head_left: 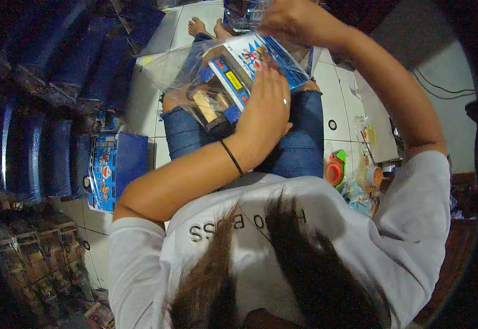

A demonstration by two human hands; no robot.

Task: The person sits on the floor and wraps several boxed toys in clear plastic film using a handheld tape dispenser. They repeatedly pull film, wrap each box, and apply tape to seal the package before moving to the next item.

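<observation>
Our left hand [265, 107]: fingers straight, unclenched, atop wrapped toy truck [232, 80], lap's [187, 134] far edge. Right hand [291, 23]: curled beyond, grasp unclear.

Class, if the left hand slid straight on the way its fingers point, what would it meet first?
Sliding over the plastic-wrapped toy, the left hand would probably meet the right hand first, though one view leaves their heights unclear.

White T-shirt [255, 252], blue jeans [303, 134], black wristband [231, 156]
</observation>
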